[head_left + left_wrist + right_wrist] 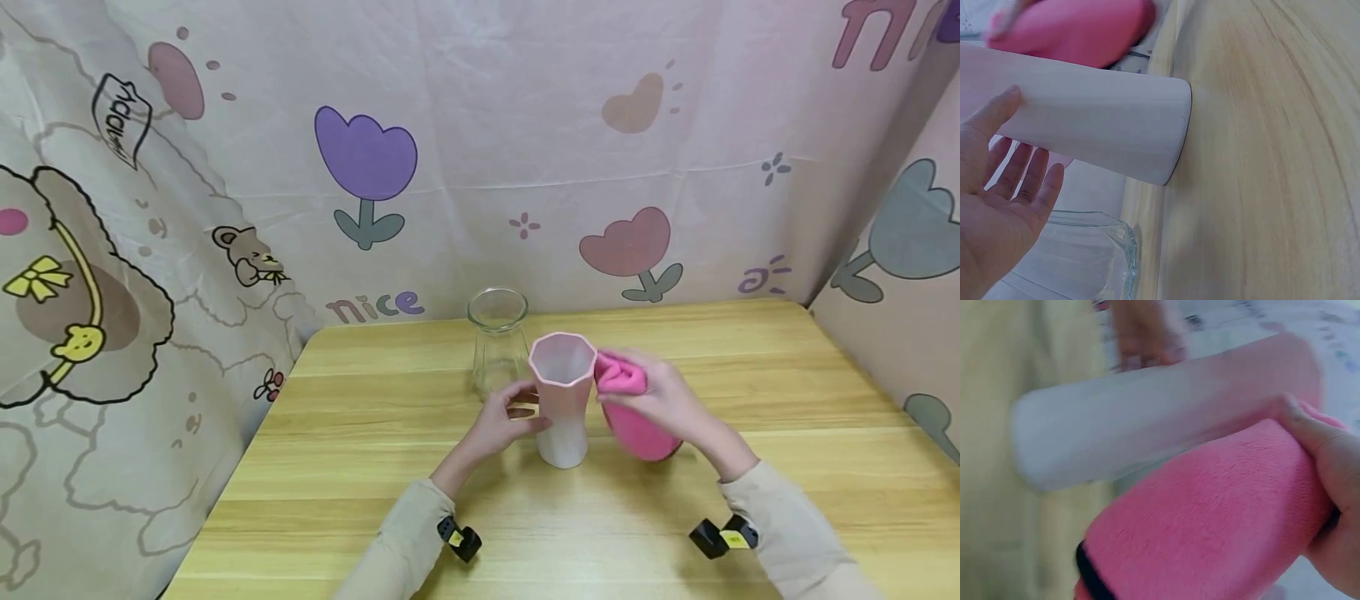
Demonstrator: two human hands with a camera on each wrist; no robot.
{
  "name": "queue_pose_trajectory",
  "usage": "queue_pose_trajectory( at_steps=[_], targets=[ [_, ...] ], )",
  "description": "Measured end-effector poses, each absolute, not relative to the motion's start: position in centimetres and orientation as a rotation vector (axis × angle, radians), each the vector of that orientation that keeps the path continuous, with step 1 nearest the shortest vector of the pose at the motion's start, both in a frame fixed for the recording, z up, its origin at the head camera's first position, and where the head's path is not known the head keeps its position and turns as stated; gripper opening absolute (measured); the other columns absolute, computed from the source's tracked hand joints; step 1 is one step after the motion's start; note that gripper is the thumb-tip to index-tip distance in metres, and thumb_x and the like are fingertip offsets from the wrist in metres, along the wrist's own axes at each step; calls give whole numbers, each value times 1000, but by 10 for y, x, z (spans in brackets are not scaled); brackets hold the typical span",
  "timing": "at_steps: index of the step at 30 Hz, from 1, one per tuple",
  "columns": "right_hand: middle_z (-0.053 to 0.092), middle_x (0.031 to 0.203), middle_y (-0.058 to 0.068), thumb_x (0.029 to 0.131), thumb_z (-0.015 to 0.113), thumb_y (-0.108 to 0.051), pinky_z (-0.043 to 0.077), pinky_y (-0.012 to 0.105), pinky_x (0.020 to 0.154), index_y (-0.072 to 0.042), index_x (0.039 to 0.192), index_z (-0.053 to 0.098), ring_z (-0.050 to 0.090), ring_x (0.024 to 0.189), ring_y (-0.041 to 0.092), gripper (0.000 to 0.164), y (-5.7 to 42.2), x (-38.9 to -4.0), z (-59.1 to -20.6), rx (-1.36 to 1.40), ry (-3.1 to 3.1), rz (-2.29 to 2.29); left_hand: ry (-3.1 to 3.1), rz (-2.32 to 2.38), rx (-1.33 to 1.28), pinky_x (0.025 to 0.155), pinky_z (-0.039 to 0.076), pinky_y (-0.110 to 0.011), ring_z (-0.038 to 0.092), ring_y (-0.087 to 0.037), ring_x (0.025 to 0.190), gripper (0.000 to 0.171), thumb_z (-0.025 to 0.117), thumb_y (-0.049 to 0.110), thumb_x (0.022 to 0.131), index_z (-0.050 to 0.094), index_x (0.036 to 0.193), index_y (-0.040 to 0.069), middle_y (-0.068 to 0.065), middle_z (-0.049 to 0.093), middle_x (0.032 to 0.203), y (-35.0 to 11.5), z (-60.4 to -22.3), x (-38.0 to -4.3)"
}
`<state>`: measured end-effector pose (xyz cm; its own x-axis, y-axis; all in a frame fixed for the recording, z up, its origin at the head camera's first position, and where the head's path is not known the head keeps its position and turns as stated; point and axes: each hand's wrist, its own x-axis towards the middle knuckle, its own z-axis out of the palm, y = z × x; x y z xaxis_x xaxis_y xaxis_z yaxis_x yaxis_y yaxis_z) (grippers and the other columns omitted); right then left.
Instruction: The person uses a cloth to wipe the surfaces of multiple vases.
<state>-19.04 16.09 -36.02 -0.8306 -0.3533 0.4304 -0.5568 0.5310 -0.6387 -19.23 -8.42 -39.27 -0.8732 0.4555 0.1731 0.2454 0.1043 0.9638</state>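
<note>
A tall faceted vase, pink at the top and fading to white below, stands upright on the wooden table. My left hand holds its left side, thumb on the near face and fingertips at the far edge. A bunched pink cloth with dark edging hangs from my right hand, which grips its upper part. In the right wrist view the cloth lies along the vase, close to its rim; whether they touch is unclear. The vase's inside is only partly visible.
A clear glass vase with a flared rim stands behind my left hand, close to the pink vase. The wooden table ends at a patterned cloth backdrop, which also hangs along both sides.
</note>
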Motion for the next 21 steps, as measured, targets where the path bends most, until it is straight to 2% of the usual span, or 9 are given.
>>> queue_pose_trajectory(
  at_steps=[5,8,12,17,21],
  targets=[
    [62,108,9,65,79,-3,44,15,84,-4,118,58,54,97,5,57,157,-185,-337,735,-2298,1202,2206,1872,712,93,43,-47,50,-37,107,48,66,-4,77,49,121,-8,-26,54,114,-83,-393,-193],
    [61,109,9,65,79,-2,41,10,85,-4,119,58,51,99,-1,57,154,-187,-336,761,-2268,1248,2210,1873,709,93,44,-47,51,-36,106,48,66,-4,77,49,121,-8,-25,54,114,-83,-393,-193],
    [60,111,8,67,78,-5,42,13,87,-4,119,58,52,102,3,55,151,-188,-349,753,-2314,1283,2201,1877,704,93,44,-45,51,-36,106,49,66,-5,77,49,122,-8,-26,54,114,-82,-393,-192],
    [61,108,6,70,77,-12,49,27,84,-3,117,58,56,98,16,51,149,-190,-373,801,-2427,1252,2215,1875,692,92,45,-44,52,-34,105,48,67,-4,77,49,122,-7,-24,54,114,-83,-394,-192],
    [62,105,6,71,77,-15,50,35,82,-3,114,58,58,95,20,49,150,-189,-382,850,-2464,1182,2228,1874,700,92,45,-45,53,-32,104,48,67,-3,77,50,121,-7,-23,55,113,-83,-394,-193]
  ],
)
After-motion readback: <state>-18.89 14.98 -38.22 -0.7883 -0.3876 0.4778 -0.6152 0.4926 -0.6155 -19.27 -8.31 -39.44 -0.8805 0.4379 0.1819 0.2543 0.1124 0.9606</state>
